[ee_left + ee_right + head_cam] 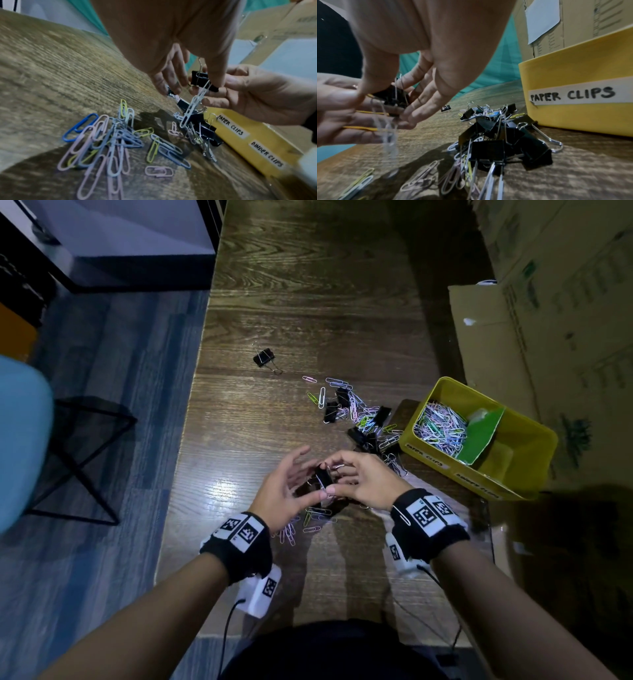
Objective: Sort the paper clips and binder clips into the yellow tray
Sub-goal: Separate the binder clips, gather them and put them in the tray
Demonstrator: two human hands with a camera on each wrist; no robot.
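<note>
Beside the yellow tray point(445, 470), both hands point(322, 477) pinch a binder clip point(199, 79) tangled with paper clips point(190, 109).

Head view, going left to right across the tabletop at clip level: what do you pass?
Lone binder clip → left hand → held binder clip → right hand → yellow tray, its paper clips compartment filled, green divider beyond it.

Wooden table point(308, 302); cardboard boxes point(555, 302) right; blue chair point(20, 440) left.
</note>
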